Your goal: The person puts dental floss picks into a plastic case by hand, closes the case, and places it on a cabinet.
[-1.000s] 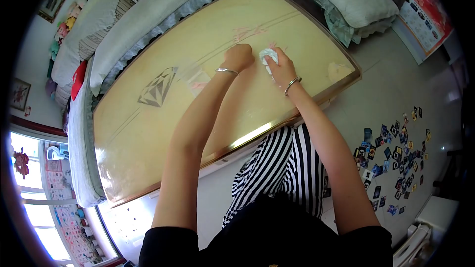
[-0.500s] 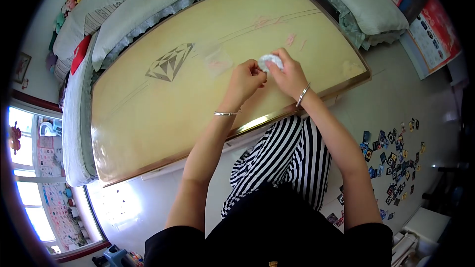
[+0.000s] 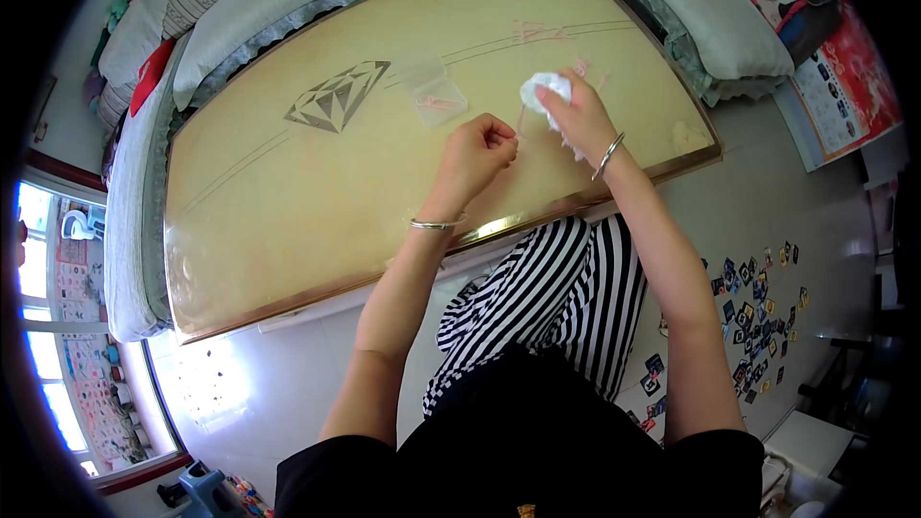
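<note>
Over the yellow tabletop (image 3: 259,221), my left hand (image 3: 477,155) is pinched closed on a small pink stick, which points up from its fingertips. Just to the right, my right hand (image 3: 579,121) grips a crumpled white cloth (image 3: 546,96) between thumb and fingers. A clear plastic bag (image 3: 434,93) with pink pieces inside lies beyond my left hand. More pink pieces (image 3: 539,32) lie loose farther back on the table, and a few others are beside my right hand, partly hidden by it.
Grey-covered sofas (image 3: 288,0) border the table's far side and left end. Many small cards (image 3: 763,326) are scattered on the floor at the right. A red and white box (image 3: 835,86) stands at the upper right. A blue-grey object (image 3: 206,491) is at the lower left.
My left hand has drawn back toward me and now holds a pink stick. My right hand, still with the cloth, came near it and has since moved away to the right.
</note>
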The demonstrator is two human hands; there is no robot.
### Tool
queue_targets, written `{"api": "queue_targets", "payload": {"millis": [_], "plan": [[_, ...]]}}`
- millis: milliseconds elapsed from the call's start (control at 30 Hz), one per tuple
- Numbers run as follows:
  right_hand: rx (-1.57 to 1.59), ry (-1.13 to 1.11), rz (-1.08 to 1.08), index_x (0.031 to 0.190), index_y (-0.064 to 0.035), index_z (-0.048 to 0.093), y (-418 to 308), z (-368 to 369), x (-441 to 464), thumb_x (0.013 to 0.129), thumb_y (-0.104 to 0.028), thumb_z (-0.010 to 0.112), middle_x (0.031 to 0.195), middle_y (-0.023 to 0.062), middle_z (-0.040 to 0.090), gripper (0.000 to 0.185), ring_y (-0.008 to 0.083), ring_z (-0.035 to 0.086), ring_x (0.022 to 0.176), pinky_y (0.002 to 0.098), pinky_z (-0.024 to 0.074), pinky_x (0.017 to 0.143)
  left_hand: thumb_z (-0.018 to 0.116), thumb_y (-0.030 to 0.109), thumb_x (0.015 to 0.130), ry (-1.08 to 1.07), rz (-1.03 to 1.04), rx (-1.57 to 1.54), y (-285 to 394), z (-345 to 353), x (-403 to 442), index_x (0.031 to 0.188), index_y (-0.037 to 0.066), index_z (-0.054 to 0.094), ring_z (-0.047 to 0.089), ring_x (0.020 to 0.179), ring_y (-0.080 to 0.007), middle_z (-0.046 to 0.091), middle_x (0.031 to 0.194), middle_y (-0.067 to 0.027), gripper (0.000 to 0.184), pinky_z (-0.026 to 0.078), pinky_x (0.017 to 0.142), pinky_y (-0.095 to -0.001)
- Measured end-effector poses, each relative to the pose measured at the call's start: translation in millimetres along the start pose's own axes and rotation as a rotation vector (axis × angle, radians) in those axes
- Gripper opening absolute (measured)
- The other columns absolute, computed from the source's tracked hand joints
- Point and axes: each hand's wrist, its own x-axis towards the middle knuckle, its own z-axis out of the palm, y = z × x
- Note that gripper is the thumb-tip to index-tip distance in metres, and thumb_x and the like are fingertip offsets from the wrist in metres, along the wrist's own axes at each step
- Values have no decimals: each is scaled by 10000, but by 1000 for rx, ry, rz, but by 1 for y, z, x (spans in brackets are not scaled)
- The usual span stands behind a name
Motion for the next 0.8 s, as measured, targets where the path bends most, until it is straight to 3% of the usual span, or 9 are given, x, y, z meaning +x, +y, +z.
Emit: {"api": "queue_targets", "payload": {"millis": [100,167,200,300,367,433,600,733,800], "plan": [[123,70,-82,975,-22,537,8,4,-1,846,-228,591,690,36,569,249,90,517,525,255,412,430,602,59,833,3,8,10,1,-1,-1,872,-19,573,605,663,-109,604,742,-53,92,511,586,-226],[83,-189,58,972,-28,559,9,11,-31,836,-209,606,722,30,587,231,83,521,545,242,417,445,605,78,843,21,19,-37,-6,-6,1,889,-11,572,604,662,-106,601,746,-46,106,511,585,-226],[98,-262,15,983,-28,578,10,14,-43,836,-197,617,762,17,602,227,67,520,563,235,420,457,605,78,843,23,14,-41,-2,-7,-2,889,-11,572,604,662,-106,601,746,-46,106,511,585,-226],[397,-158,109,986,-32,592,1,6,-54,838,-204,632,798,9,607,231,50,511,566,214,404,453,588,96,869,-16,-131,-355,12,-10,-8,924,2,566,595,648,-98,593,791,-46,111,503,565,-211],[479,-134,188,983,-40,607,-5,-11,-45,828,-206,653,806,-7,603,232,33,492,555,192,373,440,561,101,893,-248,-210,-794,17,-10,-15,963,18,545,545,601,-68,557,849,-35,110,474,521,-185],[659,-167,87,1075,-26,567,-12,-15,-38,827,-194,649,788,-4,586,310,26,488,525,145,326,398,552,97,897,-350,-247,-921,17,-6,-19,969,22,535,515,588,-56,538,864,-31,105,456,503,-173],[591,-188,105,950,-20,617,-30,2,-41,818,-184,657,736,-20,576,214,29,495,556,159,357,452,545,111,906,-548,-348,-1217,16,8,-25,984,26,518,473,595,-41,515,872,-26,119,429,477,-153],[530,-151,34,881,-30,630,-29,6,-35,810,-174,667,746,-30,583,165,36,510,617,189,384,519,538,118,911,-452,-312,-1070,14,11,-27,1004,20,539,539,649,-71,564,893,-45,136,453,506,-173],[508,-150,34,868,-34,629,-30,5,-33,809,-172,668,747,-32,585,155,37,514,637,197,389,534,547,145,911,-132,-223,-826,21,10,-32,1001,14,577,596,731,-108,609,907,-62,162,480,544,-200]]}}
